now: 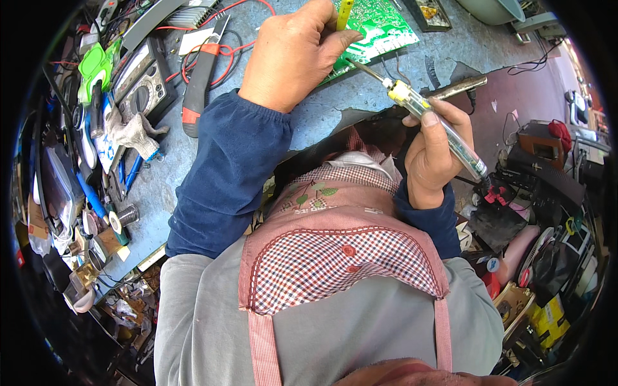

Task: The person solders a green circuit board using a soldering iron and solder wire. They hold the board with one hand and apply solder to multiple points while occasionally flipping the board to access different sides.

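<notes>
A green printed circuit board [381, 29] lies on the blue worktop, partly covered by my left hand and cut off by the top edge of the view. My left hand [299, 55] is over the board's left side, its thumb and curled fingers around a narrow yellow strip with dark markings [344, 15]. In my right hand [434, 149] is a soldering iron [446, 130] with a clear handle and yellow collar, held like a pen. Its metal tip points up-left and ends at the board's near edge, by my left thumb; contact cannot be made out.
Left of my arm lie a red-and-black utility knife [199, 89], an analog multimeter [142, 89], a work glove [133, 132] and a solder spool [126, 215]. A small dark tray [428, 13] sits beyond the board. The worktop's near edge [328, 132] is worn.
</notes>
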